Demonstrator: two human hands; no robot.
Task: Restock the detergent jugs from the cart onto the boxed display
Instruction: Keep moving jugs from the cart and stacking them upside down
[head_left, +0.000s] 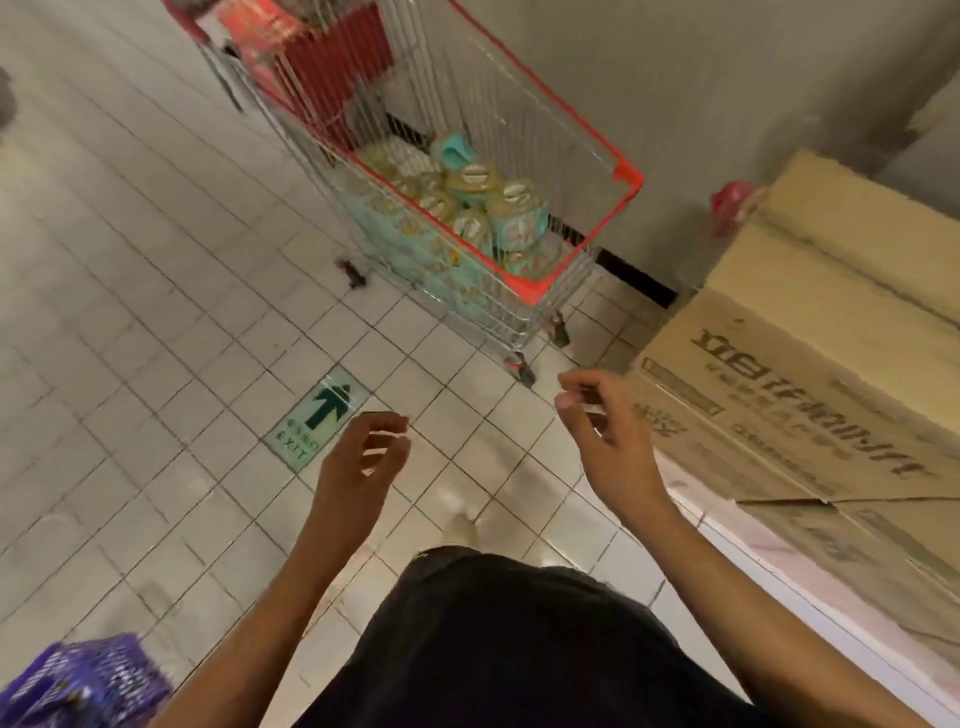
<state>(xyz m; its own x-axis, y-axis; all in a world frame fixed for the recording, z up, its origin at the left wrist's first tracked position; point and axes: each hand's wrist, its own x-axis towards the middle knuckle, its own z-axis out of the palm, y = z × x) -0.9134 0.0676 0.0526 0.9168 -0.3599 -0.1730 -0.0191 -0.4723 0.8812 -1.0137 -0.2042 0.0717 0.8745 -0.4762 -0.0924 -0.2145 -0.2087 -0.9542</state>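
Dark clothing (519, 649) fills the bottom of the view, and two bare forearms reach forward from it over the white tiled floor (130, 312); the left grip (363, 457) hangs above the tiles with its fingers loosely curled and holds nothing; the right grip (608, 431) is raised a little higher, thumb and forefinger close to each other but with nothing between them, just beside the near edge of the cardboard boxes (805, 364).

A pale shoe (460, 530) shows on the floor between the arms; a green exit arrow sticker (322, 421) lies on the tiles to the left of the left grip; a purple package (88, 680) sits blurred in the bottom left corner.

The boxes stand at the right, stacked, with dark printing on their sides and their flaps shut on top; a red bit (732, 202), too blurred to tell, shows by their far corner.

The wire cart (535, 291) with its red rim stands beyond both grips, near a grey wall (727, 78), its wheels on the floor near the boxes; the detergent jugs (483, 208), teal with gold caps, stand packed together low in the near end of its basket, well apart from either grip; red goods (311, 47) show at the cart's far end.
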